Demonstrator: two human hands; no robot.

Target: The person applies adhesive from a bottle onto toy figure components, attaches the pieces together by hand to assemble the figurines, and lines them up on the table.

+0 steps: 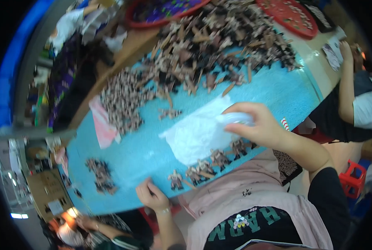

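Note:
My right hand (256, 125) grips a small translucent whitish bottle (237, 119), held over a white sheet of cloth or paper (190, 139) spread on the blue tabletop (131, 160). My left hand (152, 196) is curled at the near table edge; a dark spot shows among its fingers, too small to name. Just right of it begins a row of small brown-and-grey toy figures (220, 159) along the near edge, several in all. One loose figure part (169, 113) lies beyond the sheet's left corner.
A large heap of mixed figure parts (211, 50) covers the far side. Left of it lie many small pale parts (123, 98) and a pink cloth (102, 125). Grouped figures (100, 175) sit at left. Red basins (292, 16) stand at the back. Other people (346, 96) sit at both ends.

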